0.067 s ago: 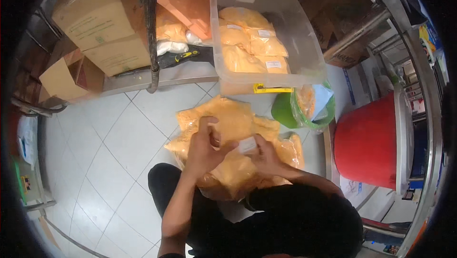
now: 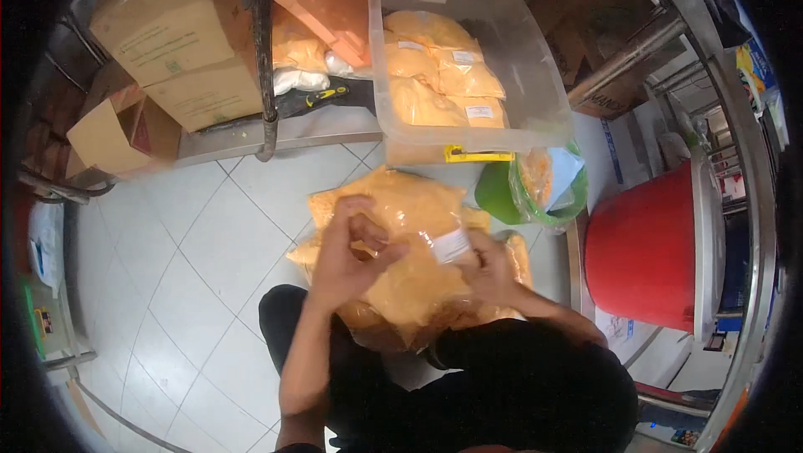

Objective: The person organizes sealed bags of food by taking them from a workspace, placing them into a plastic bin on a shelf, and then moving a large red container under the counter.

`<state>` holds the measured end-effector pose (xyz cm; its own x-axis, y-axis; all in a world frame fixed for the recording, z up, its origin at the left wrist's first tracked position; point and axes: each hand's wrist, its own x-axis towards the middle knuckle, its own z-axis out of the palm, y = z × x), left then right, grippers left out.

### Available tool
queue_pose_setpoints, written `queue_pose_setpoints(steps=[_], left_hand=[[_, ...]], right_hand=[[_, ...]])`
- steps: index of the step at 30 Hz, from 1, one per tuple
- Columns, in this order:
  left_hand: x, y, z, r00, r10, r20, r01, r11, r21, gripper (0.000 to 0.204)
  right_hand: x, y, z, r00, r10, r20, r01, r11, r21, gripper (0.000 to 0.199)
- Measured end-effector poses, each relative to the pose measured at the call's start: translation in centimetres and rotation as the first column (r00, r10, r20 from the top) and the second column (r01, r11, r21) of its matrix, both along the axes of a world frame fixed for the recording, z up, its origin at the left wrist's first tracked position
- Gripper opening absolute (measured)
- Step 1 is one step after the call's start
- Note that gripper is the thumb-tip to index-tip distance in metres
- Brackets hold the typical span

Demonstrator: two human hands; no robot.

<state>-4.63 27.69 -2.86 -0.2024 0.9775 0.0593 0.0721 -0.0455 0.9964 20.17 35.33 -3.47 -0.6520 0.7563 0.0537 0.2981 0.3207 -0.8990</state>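
A clear plastic bag of orange powdery or crumbly filling (image 2: 410, 273) lies in front of me on several similar bags. A white label (image 2: 452, 246) sits near its right edge. My right hand (image 2: 493, 269) is closed on that edge beside the label, its fingers partly hidden and slightly blurred. Over the bag's left part is my left hand (image 2: 343, 256), with curved fingers and the thumb held apart, nothing between them. Whether its fingertips touch the plastic I cannot tell. Another orange bag (image 2: 305, 250) shows at the left of the pile.
Beyond the pile, a translucent bin (image 2: 535, 110) holds several labelled orange bags (image 2: 473, 81). A green bucket (image 2: 495, 194) stands beside it, and a large red tub (image 2: 644, 248) is at the right. Cardboard boxes (image 2: 180, 43) sit on the metal shelf at the far left, above the tiled floor (image 2: 184, 302).
The label and the bag's right side have shifted right and slightly away from me with my right hand. My left hand has moved a little left, its thumb farther from the label.
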Motion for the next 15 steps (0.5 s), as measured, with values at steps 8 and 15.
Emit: queue_pose_setpoints(steps=[8,15], left_hand=[[-1.1,0.9,-2.1,0.972,-0.059,0.229,0.1,0.98,-0.174,0.044],[-0.1,0.9,-5.1,0.854,-0.4,-0.332,0.241,0.872,-0.427,0.062]], right_hand=[[0.3,8.8,15.4,0.84,-0.413,-0.352,0.465,0.882,0.074,0.026],[-7.5,36.3,12.5,0.878,-0.449,0.165,0.293,0.778,0.556,0.041]])
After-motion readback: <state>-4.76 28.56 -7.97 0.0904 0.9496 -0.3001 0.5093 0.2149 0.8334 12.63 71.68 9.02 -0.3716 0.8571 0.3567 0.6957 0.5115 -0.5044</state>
